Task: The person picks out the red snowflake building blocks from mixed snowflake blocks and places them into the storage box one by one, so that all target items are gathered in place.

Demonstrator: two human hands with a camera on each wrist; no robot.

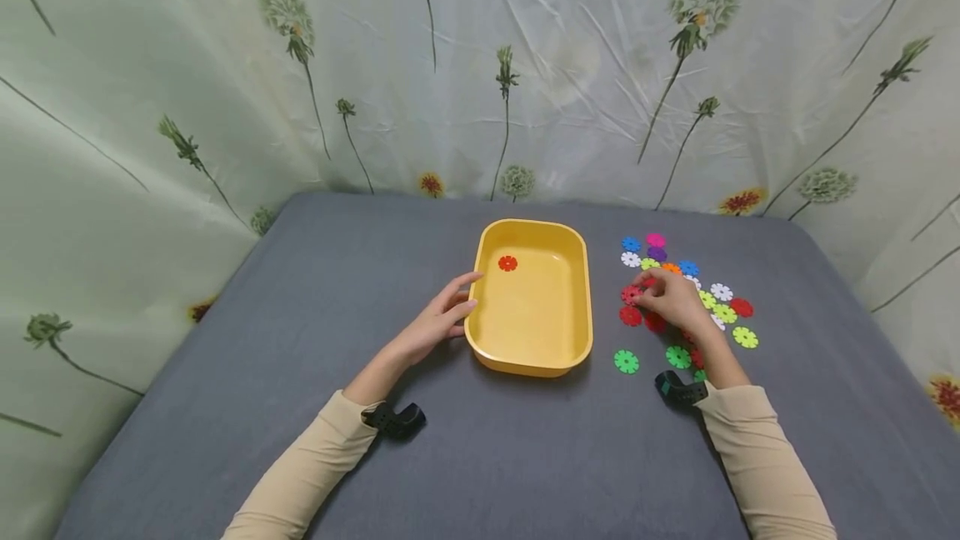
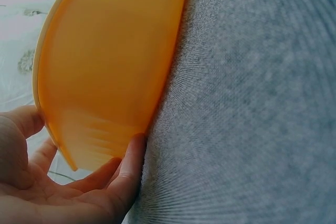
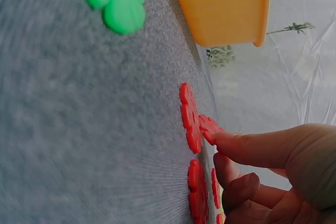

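A yellow plastic basin stands on the grey cloth with one red snowflake disc inside. My left hand holds its left side; in the left wrist view the thumb is at the rim and other fingers lie along the outer wall. To the right, my right hand pinches a red snowflake disc between thumb and fingertips, just over other red discs. Part of the disc pile is hidden under that hand.
Snowflake discs in several colours lie around my right hand, among them blue, white, yellow-green and pink. A green disc lies between basin and right wrist. A flower-patterned curtain hangs behind the table.
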